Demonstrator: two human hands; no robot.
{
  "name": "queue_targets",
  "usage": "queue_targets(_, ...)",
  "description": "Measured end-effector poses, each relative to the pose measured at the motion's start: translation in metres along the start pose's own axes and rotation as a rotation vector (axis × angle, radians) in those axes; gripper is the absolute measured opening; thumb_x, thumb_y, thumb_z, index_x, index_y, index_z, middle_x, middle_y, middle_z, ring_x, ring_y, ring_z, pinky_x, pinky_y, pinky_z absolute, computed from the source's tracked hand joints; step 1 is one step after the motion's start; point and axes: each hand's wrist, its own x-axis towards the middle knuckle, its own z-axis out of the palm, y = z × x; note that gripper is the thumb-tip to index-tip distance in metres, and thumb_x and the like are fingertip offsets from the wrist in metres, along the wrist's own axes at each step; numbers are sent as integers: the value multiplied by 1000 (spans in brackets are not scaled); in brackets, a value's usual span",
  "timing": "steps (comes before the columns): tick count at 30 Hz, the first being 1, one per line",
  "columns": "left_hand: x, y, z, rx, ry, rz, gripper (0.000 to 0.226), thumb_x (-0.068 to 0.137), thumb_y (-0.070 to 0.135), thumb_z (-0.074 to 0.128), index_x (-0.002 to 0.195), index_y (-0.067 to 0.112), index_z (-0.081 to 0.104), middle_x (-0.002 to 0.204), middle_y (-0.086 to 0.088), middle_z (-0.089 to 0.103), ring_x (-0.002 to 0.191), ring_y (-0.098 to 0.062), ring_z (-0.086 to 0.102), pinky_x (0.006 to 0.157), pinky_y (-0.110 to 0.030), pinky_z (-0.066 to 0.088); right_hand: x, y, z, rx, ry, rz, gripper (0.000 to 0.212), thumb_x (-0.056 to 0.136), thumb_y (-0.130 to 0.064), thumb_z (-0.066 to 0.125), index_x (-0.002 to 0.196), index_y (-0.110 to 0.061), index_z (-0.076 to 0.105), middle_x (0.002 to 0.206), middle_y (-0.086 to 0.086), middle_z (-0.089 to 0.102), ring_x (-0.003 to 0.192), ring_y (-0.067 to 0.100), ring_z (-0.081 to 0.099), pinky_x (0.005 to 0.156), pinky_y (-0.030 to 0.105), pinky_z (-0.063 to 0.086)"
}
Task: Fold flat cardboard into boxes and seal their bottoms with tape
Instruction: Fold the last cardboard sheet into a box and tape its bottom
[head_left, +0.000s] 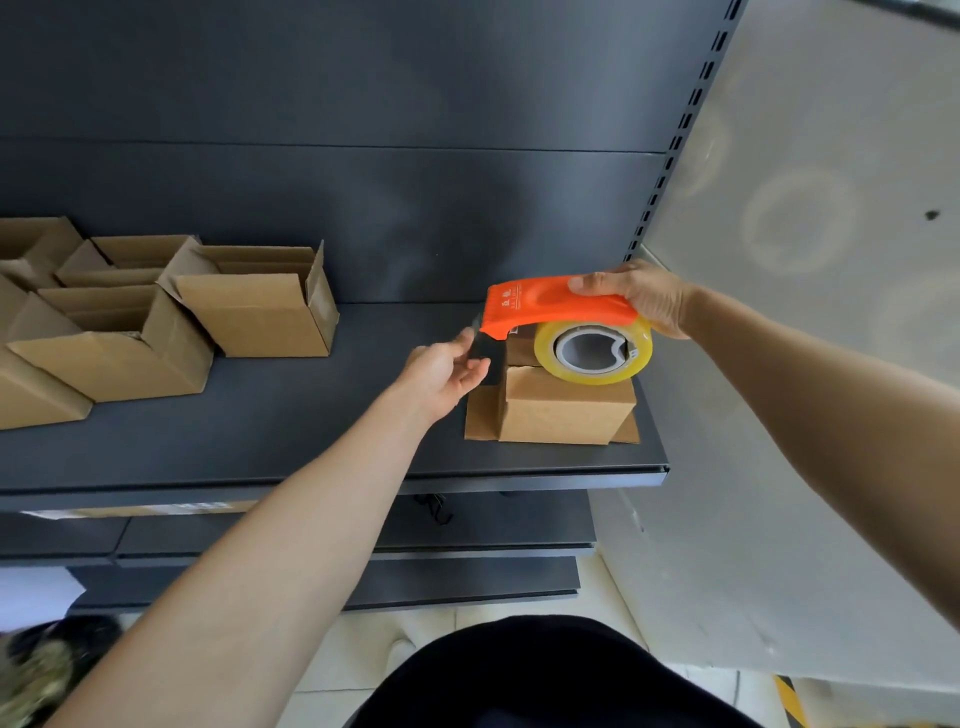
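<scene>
An orange tape dispenser (540, 306) carrying a roll of clear yellowish tape (592, 353) is gripped from behind by my right hand (644, 299). It hovers over a small folded cardboard box (566, 408) standing upside down at the right end of the dark shelf (311, 431). My left hand (447, 371) sits just left of the dispenser's front. Its fingertips pinch the loose tape end by the blade. The box's outer flaps lie spread flat on the shelf below it.
Several open, assembled cardboard boxes (260, 312) crowd the left part of the shelf. A slotted upright (670, 150) and a pale wall (810, 208) border the right. Lower shelves (467, 525) sit beneath, with flat cardboard (140, 509) tucked under the top shelf.
</scene>
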Motion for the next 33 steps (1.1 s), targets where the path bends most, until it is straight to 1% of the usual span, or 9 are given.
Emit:
queue_targets(3, -5, -7, 14, -22, -77, -40, 13, 92, 3, 57, 105, -3, 57, 81, -9, 47, 62, -15, 48, 62, -37, 60, -3, 7, -2, 99, 18, 21, 64, 65, -48, 72, 112, -6, 65, 102, 15, 72, 87, 28, 69, 84, 38, 55)
queue_targets(5, -6, -12, 20, -1, -81, -49, 24, 93, 2, 56, 116, -4, 51, 87, -10, 50, 63, -16, 49, 71, -48, 58, -7, 10, -3, 138, 7, 27, 63, 65, -48, 71, 113, -7, 64, 101, 14, 72, 84, 26, 69, 80, 37, 55)
queue_targets(9, -7, -13, 31, 83, 13, 10, 41, 94, -2, 51, 133, -2, 38, 97, -11, 48, 75, -20, 54, 78, -53, 55, -11, 15, -5, 177, -9, 38, 59, 66, -49, 70, 109, -9, 64, 98, 13, 72, 81, 25, 68, 79, 37, 55)
queue_targets(13, -5, -12, 31, 170, 61, 37, 41, 94, -4, 49, 133, 0, 36, 101, -11, 49, 74, -18, 53, 78, -51, 57, -21, 12, -18, 158, -15, 32, 45, 71, -44, 73, 101, -12, 63, 89, 8, 72, 73, 19, 68, 70, 31, 56)
queue_targets(16, -3, -15, 34, 243, 85, 58, 38, 94, -4, 51, 129, 3, 37, 102, -12, 47, 70, -15, 50, 76, -47, 57, -31, 13, -34, -4, 0, 41, 30, 78, -40, 65, 91, -12, 64, 82, 5, 70, 70, 17, 67, 69, 28, 53)
queue_targets(20, -1, -16, 38, 294, 72, 74, 37, 93, -5, 51, 128, 4, 39, 96, -12, 47, 66, -13, 47, 82, -49, 56, -36, 15, -42, -122, 20, 60, 28, 82, -38, 65, 91, -11, 66, 85, 5, 70, 73, 18, 66, 71, 28, 51)
queue_targets(23, 1, -19, 38, 294, 103, 79, 34, 93, -5, 51, 126, 0, 41, 90, -10, 46, 66, -13, 47, 82, -50, 56, -35, 14, -40, -217, 21, 62, 32, 81, -42, 68, 95, -12, 67, 87, 1, 68, 73, 14, 64, 74, 28, 49)
queue_targets(27, 3, -22, 38, 289, 144, 94, 38, 93, -5, 52, 129, -1, 43, 91, -7, 47, 71, -16, 53, 82, -48, 57, -27, 9, -35, -288, 72, 52, 47, 81, -43, 70, 118, -18, 54, 95, -3, 61, 75, 8, 58, 73, 25, 45)
queue_targets(33, 3, -24, 33, 244, 205, 82, 35, 93, -2, 53, 127, 2, 45, 88, -10, 52, 66, -20, 63, 82, -42, 58, -14, -2, -27, -498, 62, 151, 65, 72, -63, 67, 106, -9, 64, 107, 8, 66, 98, 27, 62, 98, 42, 46)
